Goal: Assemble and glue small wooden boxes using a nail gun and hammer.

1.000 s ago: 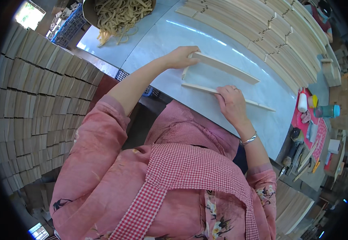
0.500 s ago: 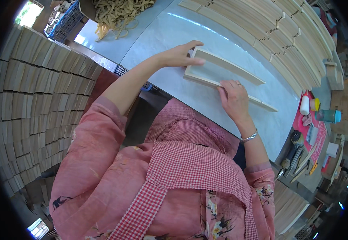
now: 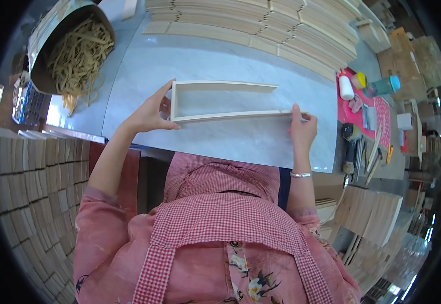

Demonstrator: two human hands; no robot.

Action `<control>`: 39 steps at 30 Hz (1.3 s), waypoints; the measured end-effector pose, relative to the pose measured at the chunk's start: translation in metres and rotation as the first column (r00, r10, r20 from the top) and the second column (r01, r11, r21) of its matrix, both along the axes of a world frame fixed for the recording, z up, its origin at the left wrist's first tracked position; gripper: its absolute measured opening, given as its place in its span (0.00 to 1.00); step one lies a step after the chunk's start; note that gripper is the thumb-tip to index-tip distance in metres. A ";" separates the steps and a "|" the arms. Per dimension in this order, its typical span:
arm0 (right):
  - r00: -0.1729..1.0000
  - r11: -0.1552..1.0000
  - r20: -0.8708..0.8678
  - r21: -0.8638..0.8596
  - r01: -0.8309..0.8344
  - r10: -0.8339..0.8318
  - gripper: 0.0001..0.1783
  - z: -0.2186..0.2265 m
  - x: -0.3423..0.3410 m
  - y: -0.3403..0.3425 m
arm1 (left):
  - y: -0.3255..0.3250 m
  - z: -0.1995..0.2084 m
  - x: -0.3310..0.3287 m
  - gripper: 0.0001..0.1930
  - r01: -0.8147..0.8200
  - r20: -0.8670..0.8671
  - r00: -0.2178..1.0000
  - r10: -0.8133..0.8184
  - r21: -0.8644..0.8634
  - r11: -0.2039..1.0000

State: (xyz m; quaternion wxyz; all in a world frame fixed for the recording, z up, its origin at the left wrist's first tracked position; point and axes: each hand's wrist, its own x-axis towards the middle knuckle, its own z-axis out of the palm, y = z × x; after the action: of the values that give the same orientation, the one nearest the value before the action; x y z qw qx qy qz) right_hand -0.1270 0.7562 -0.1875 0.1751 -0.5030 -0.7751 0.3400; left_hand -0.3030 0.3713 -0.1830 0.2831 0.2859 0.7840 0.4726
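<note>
A pale three-sided wooden frame (image 3: 230, 116) stands on the grey-white tabletop, its two long slats joined by a short end piece on the left. The right end of the frame has no cross piece. My left hand (image 3: 152, 110) is closed about the left end, thumb by the near corner and fingers at the far one. At the free end of the near slat, my right hand (image 3: 303, 129) pinches the wood between thumb and fingers.
Long stacked wooden strips (image 3: 220, 33) line the far side. A bin of tan bands (image 3: 81, 58) stands at far left. To the right are a white bottle (image 3: 345, 87), a blue-lidded jar (image 3: 382, 87) and hand tools (image 3: 352, 147). Wood pieces (image 3: 43, 177) are piled at left.
The frame has swung from slanting to nearly level across the view. My right hand has slid outward along the near slat to its end; my left hand stays at the joined end.
</note>
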 end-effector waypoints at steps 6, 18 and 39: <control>0.989 0.989 -0.046 0.051 -0.140 0.142 0.16 -0.002 -0.027 0.002 | 0.004 0.002 0.002 0.63 -0.014 0.041 0.999 0.015 -0.014 1.000; 0.658 0.676 -0.183 0.056 -0.735 0.731 0.24 -0.009 -0.034 0.014 | 0.005 0.000 0.001 0.62 -0.037 0.024 0.999 0.037 0.015 0.999; 0.448 0.433 -0.064 -0.167 -0.886 0.892 0.60 0.021 -0.013 0.030 | 0.001 -0.003 -0.007 0.57 -0.019 0.004 1.000 0.019 0.004 1.000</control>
State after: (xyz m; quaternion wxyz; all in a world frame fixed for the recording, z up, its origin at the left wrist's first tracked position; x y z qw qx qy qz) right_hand -0.1402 0.7861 -0.1664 -0.0877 -0.0396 -0.8931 0.4394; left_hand -0.3096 0.3721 -0.1861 0.2797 0.2778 0.7852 0.4775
